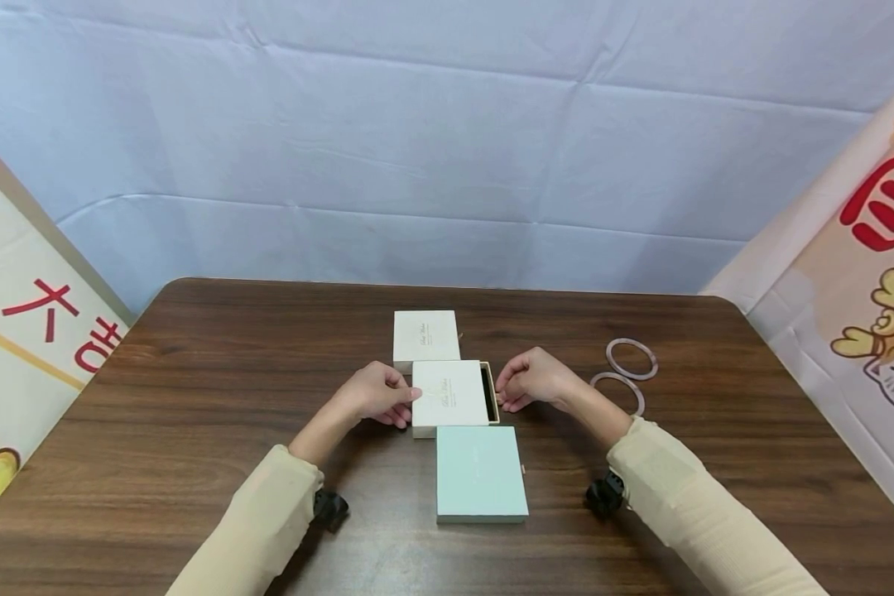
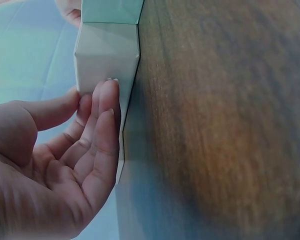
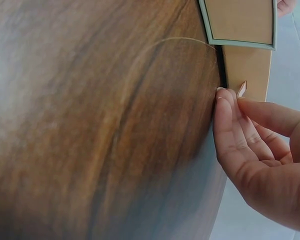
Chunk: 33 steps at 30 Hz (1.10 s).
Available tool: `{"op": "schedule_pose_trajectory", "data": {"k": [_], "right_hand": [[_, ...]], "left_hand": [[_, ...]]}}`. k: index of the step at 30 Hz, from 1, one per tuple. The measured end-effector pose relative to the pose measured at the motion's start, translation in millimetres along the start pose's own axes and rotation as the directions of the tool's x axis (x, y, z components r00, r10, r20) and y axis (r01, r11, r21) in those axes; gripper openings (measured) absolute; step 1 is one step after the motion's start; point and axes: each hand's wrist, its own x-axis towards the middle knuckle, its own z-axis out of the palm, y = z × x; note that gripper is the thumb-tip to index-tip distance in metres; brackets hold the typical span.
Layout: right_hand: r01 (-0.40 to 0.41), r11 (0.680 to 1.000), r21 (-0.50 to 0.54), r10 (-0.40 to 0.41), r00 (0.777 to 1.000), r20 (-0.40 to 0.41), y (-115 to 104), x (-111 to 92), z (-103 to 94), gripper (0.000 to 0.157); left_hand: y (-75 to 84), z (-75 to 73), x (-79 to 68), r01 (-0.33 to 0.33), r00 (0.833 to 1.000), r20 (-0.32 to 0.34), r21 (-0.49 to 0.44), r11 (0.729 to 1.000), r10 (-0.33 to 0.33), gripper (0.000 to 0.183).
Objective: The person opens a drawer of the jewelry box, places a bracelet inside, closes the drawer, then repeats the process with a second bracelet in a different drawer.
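A white drawer-style box (image 1: 450, 393) lies on the table with its inner drawer (image 1: 495, 396) pulled out a little to the right, showing a dark inside. My left hand (image 1: 376, 393) holds the box at its left end, thumb at the top edge and fingers along the side. At the drawer's front, my right hand (image 1: 532, 379) pinches a small ribbon pull tab (image 3: 243, 88) between thumb and fingers. Nearer to me is a closed mint-green box (image 1: 483, 473), right up against the white one. Behind stands a second white box (image 1: 425, 335).
Two pale purple bangles (image 1: 654, 362) lie on the right part of the dark wooden table (image 1: 231, 372), partly behind my right forearm. A pale cloth (image 1: 417, 165) hangs beyond the table's far edge, and printed banners flank both sides.
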Motion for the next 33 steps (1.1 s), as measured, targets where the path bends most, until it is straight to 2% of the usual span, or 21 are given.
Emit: {"op": "schedule_pose_trajectory", "data": {"k": [10, 21, 33], "right_hand": [[0.02, 1.0, 0.0, -0.02, 1.0, -0.001, -1.1, -3.1, -0.7, 0.009], [-0.011, 1.0, 0.015, 0.011, 0.999, -0.037, -1.8, -0.6, -0.9, 0.009], [-0.016, 0.999, 0.029, 0.016, 1.0, -0.023, -4.3, -2.2, -1.0, 0.009]], "left_hand": [[-0.1, 1.9, 0.4, -0.012, 1.0, -0.007, 0.002, 1.0, 0.012, 0.022], [0.3, 0.8, -0.2, -0.001, 1.0, -0.001, -0.027, 1.0, 0.0, 0.021], [-2.3, 0.5, 2.0, -0.019, 1.0, 0.003, -0.034, 0.999, 0.019, 0.021]]}}
